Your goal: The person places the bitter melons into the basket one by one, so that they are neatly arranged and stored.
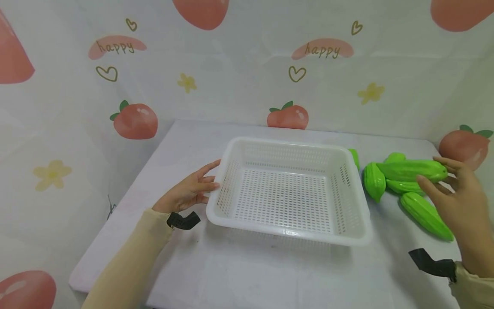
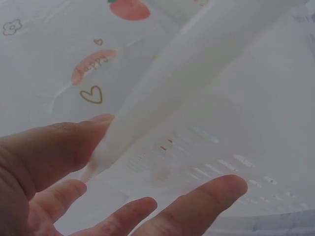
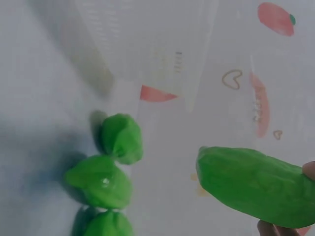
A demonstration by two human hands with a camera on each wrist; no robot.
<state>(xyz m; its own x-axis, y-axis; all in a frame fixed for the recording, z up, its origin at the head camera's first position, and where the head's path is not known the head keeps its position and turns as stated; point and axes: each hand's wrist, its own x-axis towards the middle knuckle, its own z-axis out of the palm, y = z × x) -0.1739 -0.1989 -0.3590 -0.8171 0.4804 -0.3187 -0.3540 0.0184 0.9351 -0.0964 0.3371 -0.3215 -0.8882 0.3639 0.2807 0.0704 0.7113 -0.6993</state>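
Note:
In the head view my left hand grips the left side of a white perforated plastic basket, its rim between thumb and fingers. Nothing lies inside the basket, which stands mid-table. My right hand, at the table's right, holds one end of a long green ridged vegetable resembling a cucumber or luffa. In the right wrist view this vegetable hangs above the table, while only fingertips show at its far end. The left wrist view shows my thumb against the basket's wall.
Several similar green vegetables lie right of the basket, one nearest the table's right edge and another close to the basket. One green piece is partly hidden behind the basket's rim. A patterned cloth hangs behind the white table.

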